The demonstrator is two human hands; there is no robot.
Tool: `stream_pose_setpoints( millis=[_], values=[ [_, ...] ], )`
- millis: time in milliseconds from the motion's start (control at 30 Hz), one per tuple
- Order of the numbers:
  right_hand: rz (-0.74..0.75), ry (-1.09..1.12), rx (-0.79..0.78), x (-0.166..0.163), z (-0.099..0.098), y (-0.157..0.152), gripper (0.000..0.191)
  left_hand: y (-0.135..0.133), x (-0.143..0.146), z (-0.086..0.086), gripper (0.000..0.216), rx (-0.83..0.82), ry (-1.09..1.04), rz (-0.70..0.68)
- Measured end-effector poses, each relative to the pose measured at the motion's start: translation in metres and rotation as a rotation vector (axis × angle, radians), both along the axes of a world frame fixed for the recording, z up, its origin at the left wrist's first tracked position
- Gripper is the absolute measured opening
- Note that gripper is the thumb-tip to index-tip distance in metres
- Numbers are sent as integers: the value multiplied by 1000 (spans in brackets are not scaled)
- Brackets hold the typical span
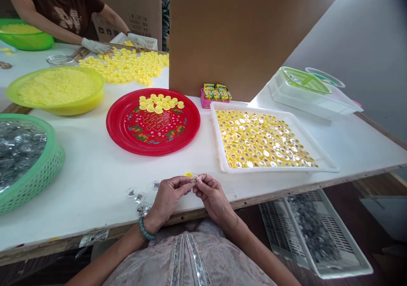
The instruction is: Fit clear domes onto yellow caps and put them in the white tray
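1. Left hand (pixel 168 197): grip closed, fingertips pinching a small round yellow plastic cap (pixel 188 175), lower centre of frame.
2. Right hand (pixel 213 199): grip closed on the same cap.
3. Small clear round domes (pixel 140 197): on the white counter (pixel 95 205), just left of the left hand.

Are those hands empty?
No, not empty. The left hand and right hand pinch a tiny piece between their fingertips, with a yellow cap just beside it.

The red plate (pixel 117 125) bears a Chinese double-happiness character (pixel 151 123). Print on the packets (pixel 216 92), cardboard box (pixel 127 10), shirt (pixel 68 21), yellow caps (pixel 254 140) and clear discs (pixel 140 197) is unreadable.
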State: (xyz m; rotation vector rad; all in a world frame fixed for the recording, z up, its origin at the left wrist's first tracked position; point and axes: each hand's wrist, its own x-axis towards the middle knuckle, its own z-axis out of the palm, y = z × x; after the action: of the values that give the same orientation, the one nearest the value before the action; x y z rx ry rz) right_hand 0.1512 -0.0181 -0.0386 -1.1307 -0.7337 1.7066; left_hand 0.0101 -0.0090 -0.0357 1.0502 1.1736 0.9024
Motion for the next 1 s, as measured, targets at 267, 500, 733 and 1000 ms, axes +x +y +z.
stream_pose_setpoints(
  millis=[267,500,733,1000],
  values=[
    [73,-202,204,4,-2,0,23,-2,-4,4,26,75,36,11],
    [256,-616,442,21,14,9,20,-2,-12,11,15,333,350,-61],
    [436,-817,620,26,24,21,14,-2,-13,8,13,302,338,-95],
    [435,-1083,767,27,19,0,39,-1,-8,-1,19,-151,5,-59]
  ],
)
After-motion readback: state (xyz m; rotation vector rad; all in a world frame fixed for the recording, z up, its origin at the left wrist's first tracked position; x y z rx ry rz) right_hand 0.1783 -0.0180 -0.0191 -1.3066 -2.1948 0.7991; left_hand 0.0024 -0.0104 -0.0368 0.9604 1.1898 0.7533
